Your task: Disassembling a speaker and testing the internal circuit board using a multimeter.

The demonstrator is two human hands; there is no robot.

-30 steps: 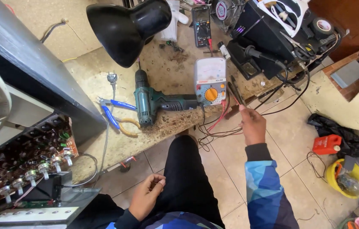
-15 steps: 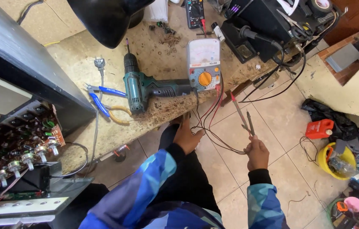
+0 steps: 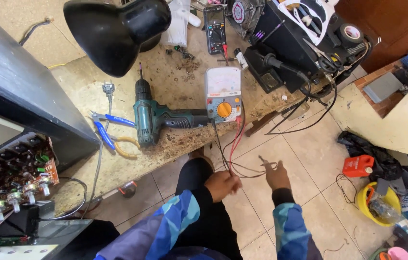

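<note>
**A:** What have the hands got hold of?

**B:** The left hand [image 3: 222,185] is curled nearly closed around the red and black test leads [image 3: 233,144], pinching them just above the knee. The right hand [image 3: 277,176] sits just beside it, to the right, fingers folded around a slim probe [image 3: 265,163] whose tip points up and away from the palm. A loop of the same leads runs between the two hands.

**A:** Where do those leads go?

**B:** Up from the left hand to the analog multimeter [image 3: 223,94], the white one with the orange dial, lying at the workbench [image 3: 180,91] edge straight ahead of both hands.

**A:** What else is close by?

**B:** Touching the meter's left side is the grip of a green cordless drill [image 3: 158,117], ahead and left of the left hand. Further left lie blue-handled pliers [image 3: 105,127] and a small yellow loop of wire [image 3: 126,147]. Beyond the meter, well away from the hands, is a black digital multimeter [image 3: 214,29], and a black desk lamp [image 3: 115,29] hangs over the bench to its left.

**A:** And to the right?

**B:** Well apart from the right hand, on the tiled floor, stand a red container [image 3: 358,165] and a yellow bucket [image 3: 377,204]. Far left of the left hand is an open circuit board [image 3: 13,178] with knobs.
</note>
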